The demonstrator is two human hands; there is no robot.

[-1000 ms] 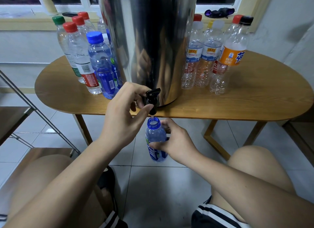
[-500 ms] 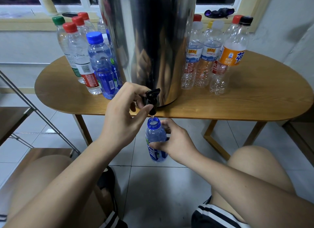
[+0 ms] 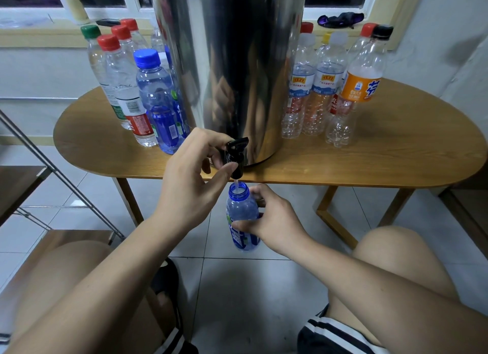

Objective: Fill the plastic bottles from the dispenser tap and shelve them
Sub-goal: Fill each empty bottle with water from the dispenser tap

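Note:
A tall steel dispenser stands on the wooden table. Its black tap juts over the front edge. My left hand grips the tap, thumb under the spout and fingers curled on the lever. A thin stream of water falls into an uncapped blue bottle held upright just below the spout. My right hand grips that bottle around its middle. The bottle looks nearly full.
Capped bottles with water, among them a blue one, stand left of the dispenser. Several empty capped bottles, one with an orange label, stand to its right. A metal-framed shelf with wooden boards is at the left. My knees flank the tiled floor.
Almost nothing has moved. Both hands keep their grips, and water still runs into the blue bottle.

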